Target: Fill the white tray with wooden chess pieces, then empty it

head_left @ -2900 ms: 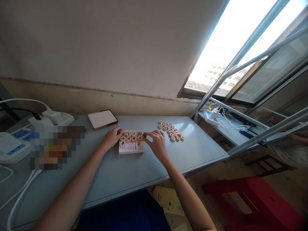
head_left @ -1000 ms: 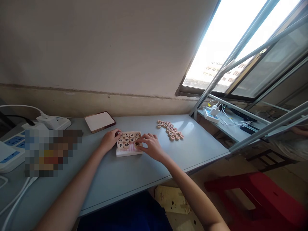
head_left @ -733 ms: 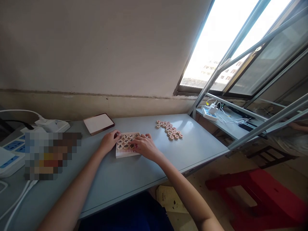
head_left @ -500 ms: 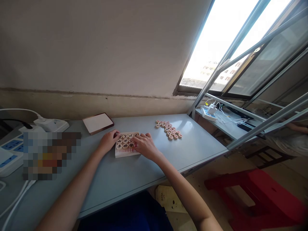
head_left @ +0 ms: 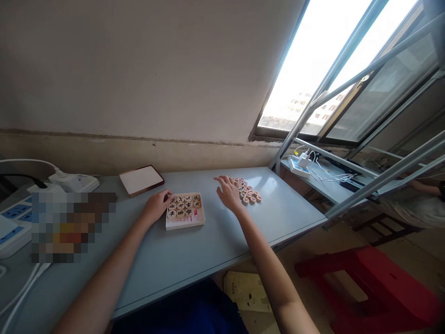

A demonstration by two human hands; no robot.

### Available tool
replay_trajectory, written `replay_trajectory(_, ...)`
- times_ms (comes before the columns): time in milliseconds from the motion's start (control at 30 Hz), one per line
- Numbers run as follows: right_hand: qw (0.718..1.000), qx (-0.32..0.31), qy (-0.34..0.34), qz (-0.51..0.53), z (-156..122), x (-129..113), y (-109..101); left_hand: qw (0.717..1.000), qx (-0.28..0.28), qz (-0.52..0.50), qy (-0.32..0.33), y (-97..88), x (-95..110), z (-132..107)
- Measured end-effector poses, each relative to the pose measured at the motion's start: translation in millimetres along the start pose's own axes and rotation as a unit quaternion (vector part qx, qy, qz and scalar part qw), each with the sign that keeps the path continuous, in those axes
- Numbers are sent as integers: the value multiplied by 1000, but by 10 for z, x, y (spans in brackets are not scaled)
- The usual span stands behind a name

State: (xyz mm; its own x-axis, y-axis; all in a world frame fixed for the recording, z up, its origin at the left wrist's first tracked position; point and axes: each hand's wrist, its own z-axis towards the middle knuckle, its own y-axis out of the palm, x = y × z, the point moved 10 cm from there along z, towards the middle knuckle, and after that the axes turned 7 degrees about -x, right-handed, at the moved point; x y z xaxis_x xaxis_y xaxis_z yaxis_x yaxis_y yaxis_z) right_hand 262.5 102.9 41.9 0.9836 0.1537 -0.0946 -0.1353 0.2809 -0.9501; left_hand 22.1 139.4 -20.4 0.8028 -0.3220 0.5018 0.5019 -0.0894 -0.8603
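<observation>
Head view, the only one: white box [head_left: 185, 226] is sitting flat on the grey desk [head_left: 208, 253], in front of the left hand [head_left: 155, 207], carrying boxed pieces [head_left: 180, 206] face up in three rows. The nearest row is running short at its right end, where printed floor is showing. Left fingers are curling round the box's far left corner, apparently gripping it; fingertip contact is partly hidden. Right hand [head_left: 227, 191] is hovering by the left end of the loose pieces [head_left: 250, 194], fingers spread, nothing seen in them; its underside is facing away, so I cannot tell whether it is touching any. Main risk: the loose pieces are lying crowded edge to edge, so a low or hurried pinch could be shoving neighbours out of the cluster, perhaps toward the desk's edge. Second: round rims are offering little purchase, so a shallow hold could be slipping. Third: bare floor is leaving the boxed pieces room to slide; if the left grip were loosening or tugging, the box could be skewing and the rows breaking up. Lid [head_left: 141, 180] is lying apart, near the wall, posing no obstacle.
</observation>
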Motion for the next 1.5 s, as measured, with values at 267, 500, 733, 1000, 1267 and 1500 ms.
replay_trajectory(267,992,-63,17,-106,-153,341,397,1000,-2,-11,7,-39,72,-33)
replay_trajectory(500,997,-37,0,-63,-507,-45,180,1000,2,-9,-3,-61,82,-44)
replay_trajectory(733,989,-12,-36,141,-564,-495,-185,1000,-1,2,-2,-53,86,-46)
replay_trajectory(1000,996,-58,-72,7,-530,-943,-20,1000,-3,-7,-1,-57,90,-55)
replay_trajectory(1267,997,-48,-60,-13,-527,-924,20,1000,-6,15,-4,-30,55,-28)
replay_trajectory(1500,996,-46,-65,41,-407,-778,-55,1000,-11,12,-1,-17,47,-26)
